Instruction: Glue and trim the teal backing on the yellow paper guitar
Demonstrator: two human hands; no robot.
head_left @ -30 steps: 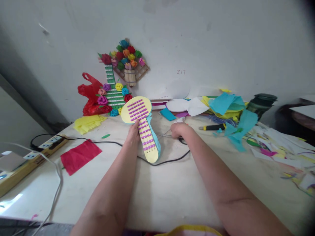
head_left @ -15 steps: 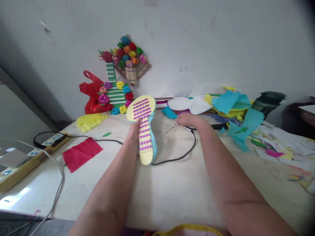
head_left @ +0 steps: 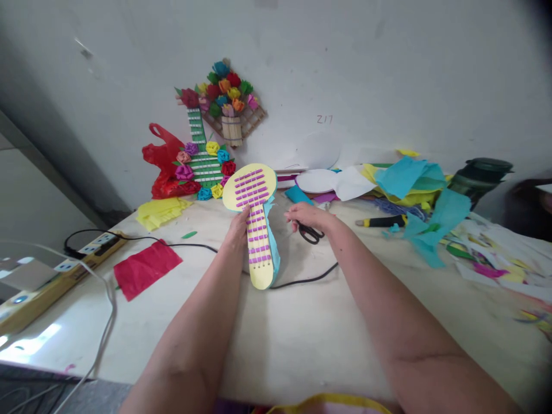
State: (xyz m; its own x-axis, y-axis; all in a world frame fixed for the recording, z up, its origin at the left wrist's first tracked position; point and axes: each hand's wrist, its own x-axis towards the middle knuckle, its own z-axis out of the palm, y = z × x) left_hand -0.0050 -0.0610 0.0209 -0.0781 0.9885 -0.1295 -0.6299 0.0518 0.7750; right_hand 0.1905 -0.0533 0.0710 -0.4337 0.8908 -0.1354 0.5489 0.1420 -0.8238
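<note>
My left hand (head_left: 238, 229) is closed on the narrow part of a yellow card cutout (head_left: 260, 281), holding it upright above the table. Rows of purple strips cross the cutout's face, and blue crepe paper shows along its right edge. To the right, my right hand (head_left: 308, 215) is closed on a pair of scissors (head_left: 311, 234), whose black handle loops stick out below the fingers. The hand mostly covers the blades. A black cable (head_left: 308, 280) passes behind the cutout.
At the back stand a green paper-flower guitar (head_left: 206, 169) and a red plastic bag (head_left: 161, 169). Red crepe paper (head_left: 147, 269) and a power strip (head_left: 73, 261) lie left. A black-and-yellow tool (head_left: 382, 221), blue crepe paper (head_left: 444, 221) and a dark bottle (head_left: 480, 178) are right.
My right hand has drawn back and left from the far side of the table, bringing the scissors with it. The black-and-yellow tool is now uncovered. My left hand keeps the cutout almost still.
</note>
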